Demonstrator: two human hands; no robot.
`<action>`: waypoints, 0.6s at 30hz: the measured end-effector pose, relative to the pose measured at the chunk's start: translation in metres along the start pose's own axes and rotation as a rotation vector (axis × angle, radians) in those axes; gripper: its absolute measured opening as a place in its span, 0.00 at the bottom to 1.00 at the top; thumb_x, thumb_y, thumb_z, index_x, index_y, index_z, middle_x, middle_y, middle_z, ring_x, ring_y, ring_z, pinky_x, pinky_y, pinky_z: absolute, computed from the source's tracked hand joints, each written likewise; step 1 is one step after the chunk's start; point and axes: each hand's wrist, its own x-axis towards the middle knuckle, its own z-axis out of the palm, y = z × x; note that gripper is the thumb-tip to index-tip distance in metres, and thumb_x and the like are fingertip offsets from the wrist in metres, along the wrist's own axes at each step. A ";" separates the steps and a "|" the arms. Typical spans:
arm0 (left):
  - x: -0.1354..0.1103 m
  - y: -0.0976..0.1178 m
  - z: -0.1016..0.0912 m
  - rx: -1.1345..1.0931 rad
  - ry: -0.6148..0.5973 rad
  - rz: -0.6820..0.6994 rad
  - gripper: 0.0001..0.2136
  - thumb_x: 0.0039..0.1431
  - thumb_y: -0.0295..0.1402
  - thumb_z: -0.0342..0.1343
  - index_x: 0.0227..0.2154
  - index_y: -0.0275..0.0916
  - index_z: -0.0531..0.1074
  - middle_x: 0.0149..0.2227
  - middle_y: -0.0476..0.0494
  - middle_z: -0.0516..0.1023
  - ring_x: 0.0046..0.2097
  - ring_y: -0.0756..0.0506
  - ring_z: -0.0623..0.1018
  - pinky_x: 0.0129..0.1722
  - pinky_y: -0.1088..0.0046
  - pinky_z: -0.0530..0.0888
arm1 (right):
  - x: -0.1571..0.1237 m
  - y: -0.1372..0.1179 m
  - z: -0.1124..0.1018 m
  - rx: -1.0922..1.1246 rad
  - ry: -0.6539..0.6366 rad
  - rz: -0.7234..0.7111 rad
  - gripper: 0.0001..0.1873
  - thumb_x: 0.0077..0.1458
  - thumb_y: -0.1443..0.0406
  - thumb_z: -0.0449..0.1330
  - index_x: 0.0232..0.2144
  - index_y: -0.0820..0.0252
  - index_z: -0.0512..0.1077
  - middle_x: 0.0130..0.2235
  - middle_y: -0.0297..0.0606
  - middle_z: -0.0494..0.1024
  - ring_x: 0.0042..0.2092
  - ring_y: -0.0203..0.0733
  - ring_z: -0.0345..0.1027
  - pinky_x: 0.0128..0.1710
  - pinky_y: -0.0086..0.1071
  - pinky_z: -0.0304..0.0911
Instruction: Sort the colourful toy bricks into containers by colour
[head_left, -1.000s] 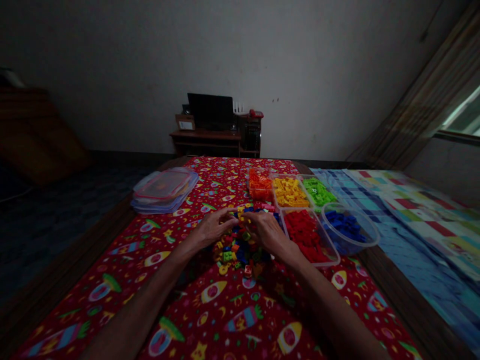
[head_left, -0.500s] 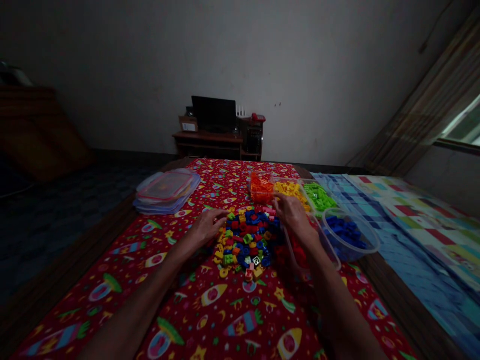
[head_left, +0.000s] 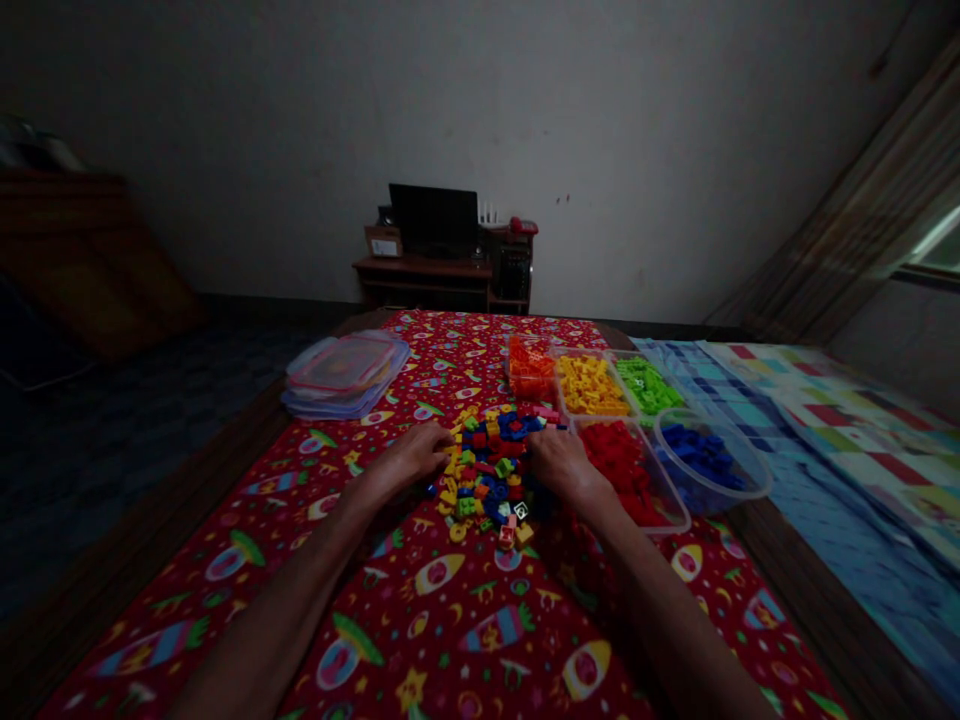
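A mixed pile of small toy building bricks in several colours lies on the red patterned cloth. At the pile's left edge is my left hand, its fingers bent and close together; whatever they pinch is hidden. My right hand is at the right side of the pile, knuckles up, with fingers curled down onto the bricks and their tips out of sight. Just right of it stands a clear tub of red bricks.
Behind the red tub are containers of orange bricks, yellow bricks and green bricks. A round tub of blue bricks stands at the right. Stacked plastic lids lie at the left. A desk with a monitor is by the wall.
My right hand has come back from beside the orange and yellow containers and lowered to the pile's right side. My left hand stays at the left edge, fingers more curled. The view has shifted slightly.
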 end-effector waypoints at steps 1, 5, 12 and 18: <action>0.000 0.001 0.001 0.010 0.008 0.003 0.07 0.44 0.30 0.51 0.23 0.38 0.74 0.28 0.45 0.76 0.31 0.46 0.73 0.29 0.75 0.65 | -0.001 0.001 0.002 -0.008 0.000 0.005 0.13 0.53 0.76 0.51 0.36 0.65 0.74 0.35 0.50 0.77 0.37 0.46 0.69 0.35 0.34 0.58; 0.003 0.002 -0.001 -0.032 0.046 -0.043 0.08 0.46 0.32 0.51 0.22 0.38 0.74 0.27 0.46 0.76 0.30 0.46 0.73 0.28 0.75 0.65 | -0.003 0.009 0.009 0.046 0.025 -0.044 0.13 0.53 0.75 0.53 0.39 0.64 0.73 0.37 0.45 0.76 0.39 0.43 0.67 0.40 0.32 0.59; 0.000 0.007 -0.006 -0.111 -0.001 -0.097 0.09 0.46 0.36 0.54 0.28 0.40 0.77 0.25 0.48 0.78 0.27 0.47 0.74 0.25 0.77 0.63 | 0.001 0.022 0.020 0.277 0.298 -0.220 0.14 0.56 0.74 0.50 0.43 0.66 0.69 0.37 0.44 0.72 0.39 0.41 0.64 0.42 0.35 0.61; -0.006 0.017 0.004 -0.004 -0.044 -0.081 0.05 0.45 0.30 0.56 0.27 0.41 0.76 0.24 0.47 0.77 0.27 0.47 0.73 0.25 0.76 0.61 | 0.006 0.018 0.009 0.377 0.322 -0.212 0.10 0.55 0.73 0.52 0.38 0.64 0.70 0.35 0.42 0.73 0.37 0.40 0.64 0.40 0.34 0.60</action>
